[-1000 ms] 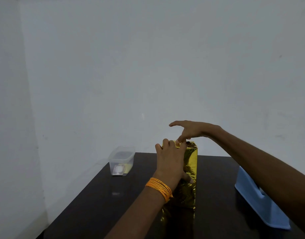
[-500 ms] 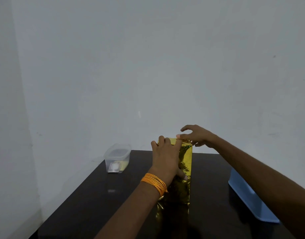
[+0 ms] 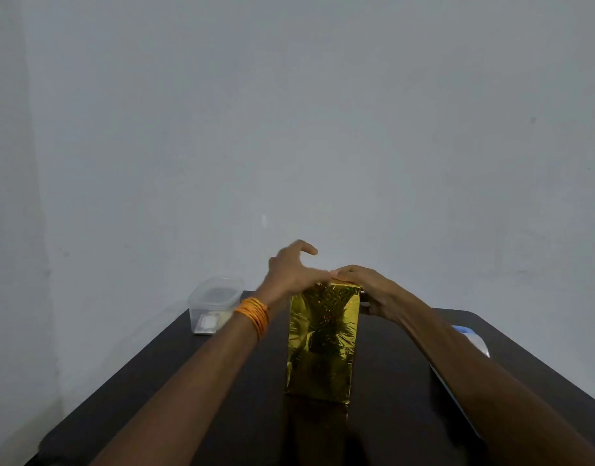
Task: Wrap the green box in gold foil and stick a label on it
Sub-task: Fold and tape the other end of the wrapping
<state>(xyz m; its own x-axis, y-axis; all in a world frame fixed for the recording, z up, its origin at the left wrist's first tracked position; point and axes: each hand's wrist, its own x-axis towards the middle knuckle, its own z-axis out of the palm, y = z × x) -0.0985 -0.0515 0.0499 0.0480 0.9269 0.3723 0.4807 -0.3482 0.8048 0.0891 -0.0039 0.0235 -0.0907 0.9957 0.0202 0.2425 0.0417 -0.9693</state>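
item: box (image 3: 319, 371), tall and rectangular, standing upright near the middle of the table (image 3: 202, 391). no green shows. gold foil (image 3: 323, 324) covers the face towards you: crinkled, mirror-bright, flecked with holographic glints, creased sharp at the edges.

step in hand, by my reading: closing the top fold. the wrapping looks nearly done, and no label shows on the face you see.

right hand (image 3: 373, 292): you clasp the top right corner, fingers laid over the top edge, thumb down the side.

left hand (image 3: 291, 270): at the top left edge, fingers spread and loose, gripping nothing. it is blurred, so the thumb perhaps touches the foil.

next move calls for: pressing the top fold flat and fixing it without tearing the thin foil, then finding a label.

also on the table: clear plastic tub (image 3: 214, 304), lidded, round-cornered, at the far left corner; pale blue item (image 3: 471, 339) at the right edge, mostly hidden by your arm. the table is dark and glossy.

worn: orange thread band (image 3: 254, 314) on the left wrist.
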